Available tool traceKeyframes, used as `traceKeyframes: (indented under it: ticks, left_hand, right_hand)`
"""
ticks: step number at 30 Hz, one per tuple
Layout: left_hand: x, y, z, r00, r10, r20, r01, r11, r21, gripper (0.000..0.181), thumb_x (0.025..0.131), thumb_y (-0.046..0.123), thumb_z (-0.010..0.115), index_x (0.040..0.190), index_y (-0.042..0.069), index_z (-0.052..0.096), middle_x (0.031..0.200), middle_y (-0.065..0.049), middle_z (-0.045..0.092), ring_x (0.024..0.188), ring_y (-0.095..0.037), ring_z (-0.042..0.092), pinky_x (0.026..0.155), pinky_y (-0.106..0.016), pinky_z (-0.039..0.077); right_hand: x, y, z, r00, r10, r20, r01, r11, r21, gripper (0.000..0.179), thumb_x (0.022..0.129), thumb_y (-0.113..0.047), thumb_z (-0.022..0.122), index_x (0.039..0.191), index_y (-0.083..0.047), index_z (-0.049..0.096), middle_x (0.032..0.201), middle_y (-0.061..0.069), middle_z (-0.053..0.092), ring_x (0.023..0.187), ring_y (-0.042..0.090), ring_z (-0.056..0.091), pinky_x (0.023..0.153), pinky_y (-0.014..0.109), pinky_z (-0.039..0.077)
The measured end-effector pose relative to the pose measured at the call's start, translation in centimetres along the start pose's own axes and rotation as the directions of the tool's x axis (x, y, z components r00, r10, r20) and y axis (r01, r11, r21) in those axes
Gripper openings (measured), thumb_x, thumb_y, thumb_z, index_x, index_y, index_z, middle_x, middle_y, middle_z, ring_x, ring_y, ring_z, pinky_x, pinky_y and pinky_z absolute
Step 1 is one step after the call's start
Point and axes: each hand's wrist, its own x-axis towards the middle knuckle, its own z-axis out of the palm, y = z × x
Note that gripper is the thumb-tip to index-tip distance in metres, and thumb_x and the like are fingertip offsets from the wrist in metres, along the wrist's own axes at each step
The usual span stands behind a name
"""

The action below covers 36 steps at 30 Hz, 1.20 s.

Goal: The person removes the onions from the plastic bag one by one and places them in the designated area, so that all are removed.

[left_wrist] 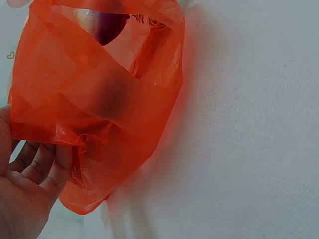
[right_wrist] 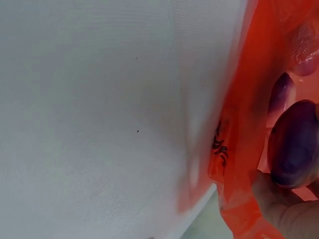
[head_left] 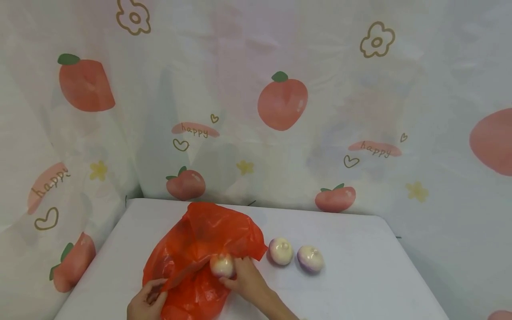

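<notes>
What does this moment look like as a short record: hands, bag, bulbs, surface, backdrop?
Left hand: holds the edge of the red bag
Right hand: grips a white-and-purple bulb at the bag's opening
Inside bag: at least one more bulb; full count unclear
Loose bulbs: two, right of the bag in the head view
Surface: white table
Backdrop: pale sheet with printed fruit

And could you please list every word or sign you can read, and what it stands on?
"happy": left pink patch on the printed backdrop.
"happy": middle pink patch, same backdrop.
"happy": right pink patch, same backdrop.
Black lettering on the red bag: too blurred and creased to read.
</notes>
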Motion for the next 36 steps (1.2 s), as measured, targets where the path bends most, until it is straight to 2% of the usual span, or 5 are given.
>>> traceKeyframes:
  ticks: [6,11,19,28,36]
  left_hand:
    - [-0.1,0.1,-0.1,1.0,-0.018,0.012,0.018,1.0,0.007,0.022,0.08,-0.001,0.062,0.101,-0.001,0.066,0.088,-0.012,0.067,0.067,-0.02,0.056,0.056,-0.023,0.046]
    - [0.0,0.1,0.0,1.0,-0.006,-0.004,0.006,1.0,0.018,0.022,0.079,0.0,0.063,0.1,-0.001,0.067,0.087,-0.011,0.067,0.065,-0.019,0.055,0.055,-0.023,0.045]
    - [-0.1,0.1,0.1,1.0,0.01,-0.004,-0.01,1.0,0.024,0.021,0.079,0.0,0.064,0.1,-0.001,0.067,0.086,-0.01,0.068,0.065,-0.017,0.056,0.054,-0.022,0.045]
    - [-0.2,0.1,0.2,1.0,0.009,-0.007,-0.009,1.0,0.01,0.021,0.079,-0.001,0.063,0.1,-0.002,0.067,0.083,-0.009,0.067,0.06,-0.016,0.053,0.052,-0.023,0.043]
    - [-0.1,0.0,0.3,1.0,0.009,-0.02,-0.009,1.0,0.012,0.02,0.079,-0.001,0.062,0.098,-0.002,0.067,0.081,-0.008,0.068,0.058,-0.015,0.053,0.051,-0.023,0.042]
  right_hand:
    - [-0.7,-0.2,-0.2,1.0,0.008,0.028,-0.01,0.997,0.072,0.057,0.078,-0.036,0.076,0.125,-0.014,0.054,0.107,-0.007,0.05,0.098,0.016,0.045,0.085,0.038,0.047]
    - [-1.7,-1.0,-0.6,0.999,-0.033,0.026,0.029,0.991,0.131,0.067,0.078,-0.038,0.076,0.134,-0.015,0.047,0.116,-0.006,0.046,0.104,0.016,0.043,0.088,0.039,0.046]
    - [-2.7,-1.7,-1.1,0.995,-0.102,-0.006,0.102,0.988,0.119,0.065,0.078,-0.039,0.075,0.133,-0.019,0.047,0.116,-0.008,0.046,0.105,0.013,0.042,0.09,0.035,0.044]
    - [-4.6,-2.1,-1.6,0.982,-0.188,0.028,0.174,0.951,0.257,0.07,0.08,-0.044,0.072,0.14,-0.024,0.041,0.126,-0.01,0.043,0.109,0.007,0.046,0.095,0.032,0.041]
    - [-5.4,-1.6,-2.3,0.97,-0.242,-0.029,0.243,0.946,0.213,0.071,0.081,-0.043,0.071,0.142,-0.026,0.039,0.129,-0.01,0.042,0.114,0.008,0.045,0.097,0.035,0.039]
